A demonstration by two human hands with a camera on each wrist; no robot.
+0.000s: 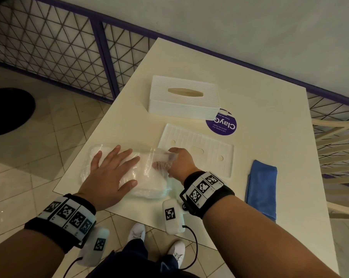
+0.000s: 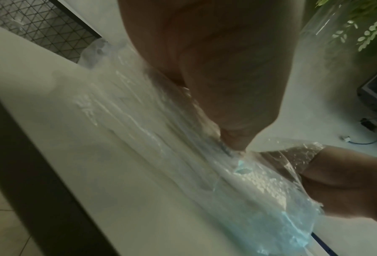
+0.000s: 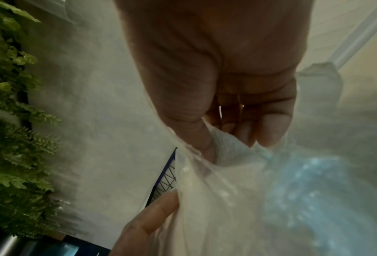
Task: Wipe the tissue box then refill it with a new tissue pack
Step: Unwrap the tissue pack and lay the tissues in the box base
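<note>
A new tissue pack (image 1: 149, 185) in clear plastic wrap lies at the near left of the white table (image 1: 129, 121). My left hand (image 1: 113, 167) presses flat on it with fingers spread. My right hand (image 1: 174, 159) has its fingers curled into the open right end of the wrap. In the right wrist view, the right hand (image 3: 237, 131) pinches the plastic and tissue (image 3: 226, 199). In the left wrist view, the left hand (image 2: 216, 78) bears on the crinkled wrap (image 2: 156, 138). The white textured tissue box (image 1: 183, 97) stands farther back. Its flat bottom panel (image 1: 209, 151) lies just beyond my right hand.
A folded blue cloth (image 1: 262, 189) lies at the near right of the table. A round purple sticker (image 1: 222, 126) sits beside the box. A purple-framed mesh fence (image 1: 59, 47) runs behind the table, and a white chair (image 1: 340, 141) stands to the right.
</note>
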